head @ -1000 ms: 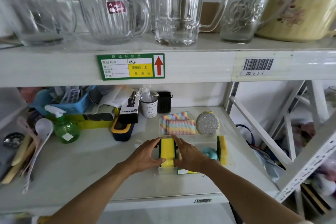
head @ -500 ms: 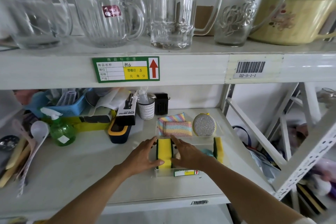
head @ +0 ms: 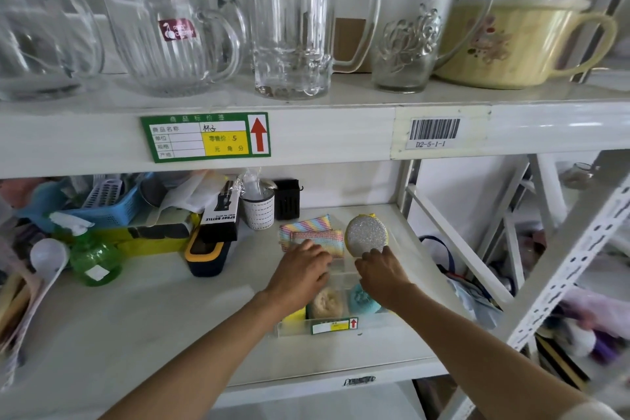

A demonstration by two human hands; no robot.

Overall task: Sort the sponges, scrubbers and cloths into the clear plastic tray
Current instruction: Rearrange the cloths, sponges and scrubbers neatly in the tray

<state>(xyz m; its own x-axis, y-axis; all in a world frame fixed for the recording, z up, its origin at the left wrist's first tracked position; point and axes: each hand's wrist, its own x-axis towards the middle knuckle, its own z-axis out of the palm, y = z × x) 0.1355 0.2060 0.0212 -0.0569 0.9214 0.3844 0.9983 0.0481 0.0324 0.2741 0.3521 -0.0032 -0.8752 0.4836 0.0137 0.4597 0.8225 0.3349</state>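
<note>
So we've got both hands over the clear plastic tray (head: 296, 326) on the lower shelf (head: 153, 324).
Our left hand (head: 301, 271) lies flat on the striped cloths (head: 308, 230), our right hand (head: 381, 271) fingertips touch the glittery round scrubber (head: 366, 233); neither visibly grips anything. Beige loofah (head: 327, 303) and teal scrubber (head: 361, 298) sit inside.

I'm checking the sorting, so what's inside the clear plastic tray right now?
Inside the clear plastic tray, near the front: a beige loofah scrubber, a blue scrubber and a yellow sponge. The left hand and right hand cover the middle.
</note>
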